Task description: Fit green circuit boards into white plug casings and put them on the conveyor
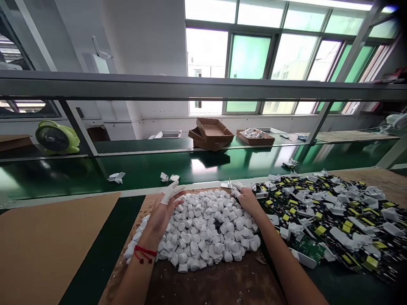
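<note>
white pieces (203,232): lay heaped on the counter (203,290); seemed light, stiff, smooth, best pinched by their sides
left hand (169,198): hung open at their left edge
right hand (244,195): was bent beside a white plug (227,185), grip unclear

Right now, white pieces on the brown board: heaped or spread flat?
Heaped: white pieces overlap and lie atop one another, hiding the board beneath.

Blown-out windows (210,51), bright glare on the green belt (143,165).

Head-worn view, forward and down
</note>
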`<action>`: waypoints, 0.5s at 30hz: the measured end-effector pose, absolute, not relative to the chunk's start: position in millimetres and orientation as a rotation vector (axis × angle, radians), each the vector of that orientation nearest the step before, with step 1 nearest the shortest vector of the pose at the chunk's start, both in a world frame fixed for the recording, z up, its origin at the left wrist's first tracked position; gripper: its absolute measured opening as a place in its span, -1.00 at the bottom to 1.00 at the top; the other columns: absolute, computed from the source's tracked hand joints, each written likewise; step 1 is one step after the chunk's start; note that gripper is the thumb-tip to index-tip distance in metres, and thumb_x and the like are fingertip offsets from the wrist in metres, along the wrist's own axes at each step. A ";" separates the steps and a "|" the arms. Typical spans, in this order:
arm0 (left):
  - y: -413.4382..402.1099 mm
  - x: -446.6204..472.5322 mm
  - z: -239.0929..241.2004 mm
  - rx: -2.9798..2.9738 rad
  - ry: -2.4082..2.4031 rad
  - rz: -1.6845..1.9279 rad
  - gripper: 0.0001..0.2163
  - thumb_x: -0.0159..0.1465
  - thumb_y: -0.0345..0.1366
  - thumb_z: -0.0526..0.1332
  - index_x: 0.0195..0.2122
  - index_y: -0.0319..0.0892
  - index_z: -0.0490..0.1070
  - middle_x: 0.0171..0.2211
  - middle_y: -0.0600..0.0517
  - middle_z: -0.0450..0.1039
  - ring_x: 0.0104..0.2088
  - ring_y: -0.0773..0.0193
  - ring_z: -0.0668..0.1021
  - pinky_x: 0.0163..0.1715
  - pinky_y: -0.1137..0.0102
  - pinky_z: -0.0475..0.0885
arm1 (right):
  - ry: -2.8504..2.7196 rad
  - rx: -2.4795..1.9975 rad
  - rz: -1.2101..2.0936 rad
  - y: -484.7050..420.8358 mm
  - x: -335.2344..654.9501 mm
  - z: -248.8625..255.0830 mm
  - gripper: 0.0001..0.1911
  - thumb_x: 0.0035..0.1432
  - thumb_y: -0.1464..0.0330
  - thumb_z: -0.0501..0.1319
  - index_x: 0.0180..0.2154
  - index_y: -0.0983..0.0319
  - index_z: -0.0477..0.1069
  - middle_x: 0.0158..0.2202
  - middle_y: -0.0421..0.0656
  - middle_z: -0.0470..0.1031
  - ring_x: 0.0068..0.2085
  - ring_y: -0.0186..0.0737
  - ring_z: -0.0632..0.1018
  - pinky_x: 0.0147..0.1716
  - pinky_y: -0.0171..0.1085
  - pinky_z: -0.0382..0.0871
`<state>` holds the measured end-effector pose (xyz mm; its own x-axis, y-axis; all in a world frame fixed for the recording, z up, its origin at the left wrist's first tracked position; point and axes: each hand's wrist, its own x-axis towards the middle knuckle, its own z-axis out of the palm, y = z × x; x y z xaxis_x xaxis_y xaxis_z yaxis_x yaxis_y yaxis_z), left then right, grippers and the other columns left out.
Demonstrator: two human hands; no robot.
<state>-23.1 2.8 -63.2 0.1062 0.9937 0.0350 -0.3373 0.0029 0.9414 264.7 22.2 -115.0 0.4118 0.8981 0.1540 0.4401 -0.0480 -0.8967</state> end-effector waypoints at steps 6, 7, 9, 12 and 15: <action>-4.6 -18.4 -57.0 1.029 0.908 1.218 -0.50 0.08 -0.13 0.30 0.06 -0.17 0.39 0.00 -0.17 0.49 0.04 -0.04 0.48 -0.12 0.26 0.41 | -1.313 -1.690 0.635 22.3 264.6 -119.1 -0.88 -0.01 0.46 0.17 -0.55 0.22 0.38 -0.51 -0.19 0.47 -0.35 -0.16 0.49 -0.27 -0.21 0.35; -5.3 -17.9 -56.2 1.031 0.911 1.213 -0.51 0.08 -0.14 0.31 0.04 -0.18 0.40 0.00 -0.17 0.49 0.03 -0.04 0.48 -0.13 0.27 0.41 | -1.317 -1.669 0.642 21.7 264.1 -118.7 -0.89 -0.04 0.46 0.15 -0.54 0.20 0.41 -0.51 -0.18 0.49 -0.35 -0.13 0.51 -0.27 -0.20 0.36; -6.3 -17.4 -55.3 1.031 0.913 1.208 -0.52 0.08 -0.15 0.32 0.02 -0.19 0.42 0.00 -0.17 0.49 0.02 -0.04 0.49 -0.14 0.27 0.40 | -1.312 -1.623 0.656 21.3 263.5 -118.5 -0.85 -0.09 0.44 0.12 -0.48 0.19 0.47 -0.51 -0.18 0.52 -0.34 -0.09 0.53 -0.28 -0.19 0.38; -7.3 -16.9 -55.0 1.033 0.906 1.204 -0.55 0.07 -0.17 0.32 0.00 -0.19 0.44 0.00 -0.17 0.48 0.01 -0.05 0.49 -0.15 0.26 0.40 | -1.281 -1.559 0.664 23.2 264.7 -120.9 -0.77 -0.13 0.39 0.15 -0.37 0.22 0.52 -0.51 -0.20 0.55 -0.36 -0.07 0.55 -0.26 -0.15 0.41; -8.4 -16.5 -54.3 1.032 0.923 1.188 -0.56 0.08 -0.16 0.32 -0.02 -0.20 0.45 -0.02 -0.18 0.49 0.01 -0.07 0.50 -0.15 0.23 0.39 | -1.213 -1.499 0.636 26.2 268.4 -124.0 -0.69 -0.14 0.34 0.18 -0.29 0.25 0.54 -0.47 -0.17 0.58 -0.33 -0.05 0.57 -0.19 -0.11 0.40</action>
<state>-16.5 -8.4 -54.3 0.1494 0.9884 -0.0287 -0.2726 0.0691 0.9597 268.4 26.2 -124.0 0.3430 0.9174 0.2017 0.3560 0.0718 -0.9317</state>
